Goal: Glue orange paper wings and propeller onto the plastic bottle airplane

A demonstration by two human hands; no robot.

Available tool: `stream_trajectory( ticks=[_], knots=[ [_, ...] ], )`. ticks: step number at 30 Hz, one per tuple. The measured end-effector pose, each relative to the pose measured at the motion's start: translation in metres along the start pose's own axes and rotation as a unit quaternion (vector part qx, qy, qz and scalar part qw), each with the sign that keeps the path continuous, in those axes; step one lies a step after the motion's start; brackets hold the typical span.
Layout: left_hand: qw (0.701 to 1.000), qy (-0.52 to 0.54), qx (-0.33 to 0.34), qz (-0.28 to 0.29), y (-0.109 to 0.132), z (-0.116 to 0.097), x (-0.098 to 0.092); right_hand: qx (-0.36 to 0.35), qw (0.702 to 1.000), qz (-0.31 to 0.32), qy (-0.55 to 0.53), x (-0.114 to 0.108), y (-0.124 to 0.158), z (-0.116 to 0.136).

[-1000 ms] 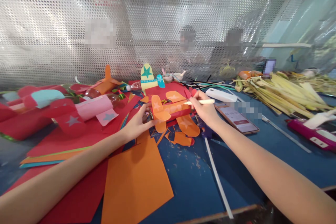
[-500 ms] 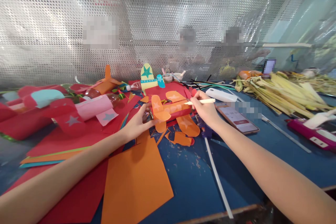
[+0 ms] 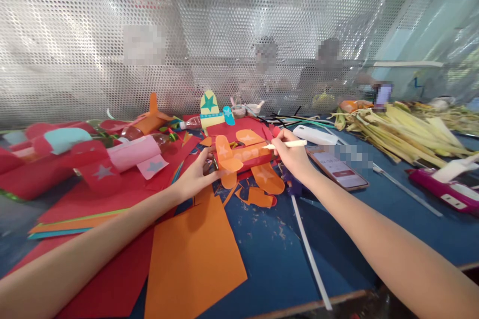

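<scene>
An orange and red paper plane (image 3: 250, 154), with pale stars on its wings, lies on the blue table in front of me. My left hand (image 3: 198, 172) grips its left end, thumb and fingers around the tail. Pinched in my right hand (image 3: 292, 157) is a cream pen (image 3: 295, 144), its tip touching the right part of the plane's body. Orange paper scraps (image 3: 258, 198) lie just below the plane, and an orange sheet (image 3: 194, 259) spreads below my left hand.
Red paper (image 3: 93, 259) and more paper planes (image 3: 130, 152) cover the left side. To the right are a phone (image 3: 339, 168), a white stick (image 3: 310, 254), a magenta power strip (image 3: 445, 190) and dried husks (image 3: 404, 132). People show behind the perforated metal screen (image 3: 224, 25).
Behind the screen, a person's arm near the raised phone at the right has shifted slightly. My hands, the pen and the plane look almost the same.
</scene>
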State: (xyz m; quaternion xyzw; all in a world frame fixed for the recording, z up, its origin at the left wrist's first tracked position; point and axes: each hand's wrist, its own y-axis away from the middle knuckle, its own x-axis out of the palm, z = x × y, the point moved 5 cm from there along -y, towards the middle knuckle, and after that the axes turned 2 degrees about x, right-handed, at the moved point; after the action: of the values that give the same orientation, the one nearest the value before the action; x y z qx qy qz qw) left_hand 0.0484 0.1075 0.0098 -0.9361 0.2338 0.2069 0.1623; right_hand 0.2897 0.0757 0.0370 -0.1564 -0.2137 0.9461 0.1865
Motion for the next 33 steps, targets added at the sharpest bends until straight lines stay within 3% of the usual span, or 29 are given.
stream_trajectory(
  ticks=[33],
  knots=[
    [1.0, 0.013, 0.018, -0.003, -0.0017, 0.0047, -0.0008, -0.016, 1.0, 0.022, -0.004, 0.0024, -0.0002, 0.0003]
  ],
)
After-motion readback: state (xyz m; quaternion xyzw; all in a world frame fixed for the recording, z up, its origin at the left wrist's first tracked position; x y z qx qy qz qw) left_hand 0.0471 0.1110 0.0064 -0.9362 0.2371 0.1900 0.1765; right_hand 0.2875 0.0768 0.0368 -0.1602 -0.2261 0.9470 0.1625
